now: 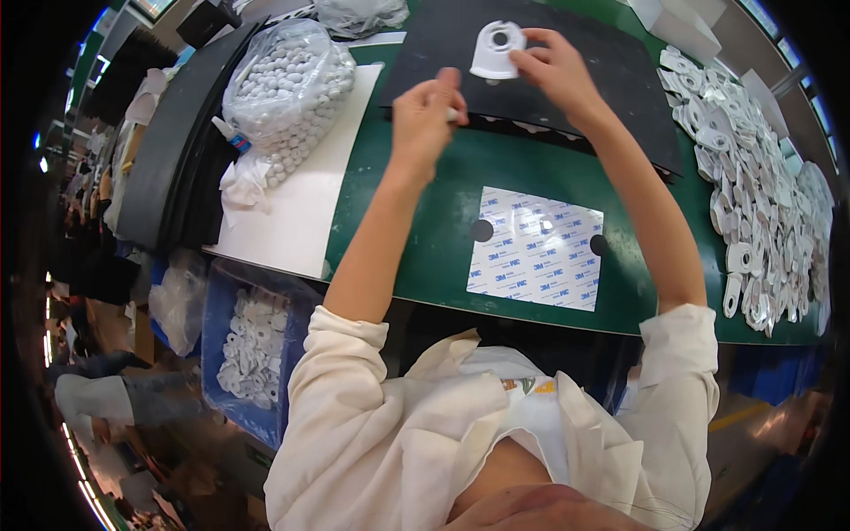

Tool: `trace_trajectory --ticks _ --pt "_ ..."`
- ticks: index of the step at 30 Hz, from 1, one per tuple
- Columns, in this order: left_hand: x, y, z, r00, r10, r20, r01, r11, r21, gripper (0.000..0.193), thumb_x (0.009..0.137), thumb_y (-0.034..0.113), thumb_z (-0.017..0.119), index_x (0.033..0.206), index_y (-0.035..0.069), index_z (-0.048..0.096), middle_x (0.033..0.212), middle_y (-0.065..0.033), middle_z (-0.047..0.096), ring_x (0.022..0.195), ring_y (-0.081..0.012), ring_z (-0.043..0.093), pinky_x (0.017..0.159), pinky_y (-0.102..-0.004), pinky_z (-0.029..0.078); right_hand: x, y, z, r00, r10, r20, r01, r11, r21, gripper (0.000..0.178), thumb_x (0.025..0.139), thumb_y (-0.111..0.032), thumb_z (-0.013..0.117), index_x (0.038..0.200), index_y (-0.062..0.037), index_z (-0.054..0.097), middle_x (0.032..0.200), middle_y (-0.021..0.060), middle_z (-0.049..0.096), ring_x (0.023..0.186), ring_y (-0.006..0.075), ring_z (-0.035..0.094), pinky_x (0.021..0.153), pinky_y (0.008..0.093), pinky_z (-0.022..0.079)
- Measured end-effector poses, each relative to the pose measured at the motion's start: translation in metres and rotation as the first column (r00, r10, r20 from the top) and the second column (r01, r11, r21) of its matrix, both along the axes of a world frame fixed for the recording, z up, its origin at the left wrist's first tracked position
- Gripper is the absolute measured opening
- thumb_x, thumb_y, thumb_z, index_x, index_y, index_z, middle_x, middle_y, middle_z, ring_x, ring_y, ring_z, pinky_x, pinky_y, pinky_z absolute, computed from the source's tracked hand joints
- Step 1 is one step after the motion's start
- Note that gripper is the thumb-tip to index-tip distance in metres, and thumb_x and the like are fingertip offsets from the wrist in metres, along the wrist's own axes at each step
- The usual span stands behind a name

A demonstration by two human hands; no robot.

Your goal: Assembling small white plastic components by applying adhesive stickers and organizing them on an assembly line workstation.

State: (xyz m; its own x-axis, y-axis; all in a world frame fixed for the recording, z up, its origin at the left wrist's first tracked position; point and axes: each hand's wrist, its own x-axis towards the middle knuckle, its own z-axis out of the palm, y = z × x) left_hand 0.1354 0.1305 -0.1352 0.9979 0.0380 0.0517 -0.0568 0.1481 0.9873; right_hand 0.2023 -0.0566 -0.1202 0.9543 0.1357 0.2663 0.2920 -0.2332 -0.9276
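Observation:
My right hand [551, 69] pinches the edge of a white plastic part [485, 60] with a rounded top, a flat lower lip and a dark-rimmed round hole. It is held up over a black foam sheet [434, 49]. To its left and nearer to me, my left hand [420, 124] is closed, fingers curled in. A small white round piece [452, 115] shows at its fingertips, mostly hidden by them. The two hands are apart. In front of me a white square sheet [537, 252] with blue print lies on the green table [416, 252].
A clear bag of small white balls [297, 75] stands at the left, beside a small glue bottle [232, 134] and a crumpled tissue [245, 184]. Many white plastic parts [744, 177] are heaped along the right. A blue bin [212, 354] of white pieces sits below the table's left edge.

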Motion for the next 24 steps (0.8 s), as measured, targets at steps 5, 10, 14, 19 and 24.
trace_trajectory --ticks 5,10,14,19,24 --pt "0.026 0.070 -0.033 0.955 0.240 0.172 -0.288 0.884 0.368 0.030 0.089 0.023 0.048 0.098 -0.002 0.062 0.057 -0.0034 0.056 0.052 -0.0101 0.053 0.054 -0.0250 0.041 0.071 0.068 -0.037 0.990 0.034 -0.138 -0.034 0.999 0.007 0.039 0.079 -0.016 0.065 0.110 0.0047 0.057 0.086 0.0114 0.065 0.065 0.0133 0.059 0.057 0.0253 0.048" --pt "0.043 0.089 -0.056 0.946 0.300 0.120 -0.317 0.785 0.532 0.034 0.089 0.022 0.047 0.107 -0.004 0.060 0.058 -0.0047 0.056 0.052 -0.0101 0.052 0.053 -0.0234 0.039 0.102 0.104 -0.046 0.981 -0.024 -0.191 0.019 0.999 -0.028 0.032 0.077 -0.016 0.065 0.100 0.0058 0.064 0.080 0.0115 0.066 0.060 0.0145 0.061 0.058 0.0262 0.050" --pt "0.046 0.092 -0.054 0.969 0.247 0.011 -0.207 0.785 0.583 0.035 0.090 0.026 0.046 0.099 -0.003 0.062 0.058 -0.0046 0.056 0.048 -0.0104 0.048 0.048 -0.0249 0.037 0.102 0.103 -0.049 0.976 -0.045 -0.213 0.017 0.991 -0.130 0.029 0.083 -0.018 0.063 0.103 0.0027 0.064 0.086 0.0079 0.064 0.070 0.0115 0.060 0.064 0.0219 0.051" --pt "0.054 0.090 -0.058 0.970 0.232 -0.070 -0.130 0.744 0.656 0.039 0.091 0.032 0.044 0.083 -0.001 0.062 0.056 -0.0044 0.055 0.043 -0.0110 0.042 0.039 -0.0278 0.031 0.085 0.069 -0.035 0.982 -0.022 -0.188 0.004 0.995 -0.096 0.030 0.083 -0.018 0.063 0.105 0.0017 0.063 0.088 0.0077 0.064 0.075 0.0121 0.060 0.070 0.0237 0.051" --pt "0.051 0.096 -0.061 0.971 0.233 -0.058 -0.132 0.721 0.681 0.043 0.089 0.033 0.042 0.073 -0.001 0.063 0.055 -0.0090 0.059 0.056 -0.0199 0.057 0.063 -0.0344 0.043 0.048 -0.031 -0.018 0.986 -0.076 0.146 0.113 0.957 -0.266 0.035 0.087 -0.026 0.058 0.111 -0.0011 0.061 0.099 0.0105 0.065 0.093 0.0185 0.061 0.082 0.0283 0.047"
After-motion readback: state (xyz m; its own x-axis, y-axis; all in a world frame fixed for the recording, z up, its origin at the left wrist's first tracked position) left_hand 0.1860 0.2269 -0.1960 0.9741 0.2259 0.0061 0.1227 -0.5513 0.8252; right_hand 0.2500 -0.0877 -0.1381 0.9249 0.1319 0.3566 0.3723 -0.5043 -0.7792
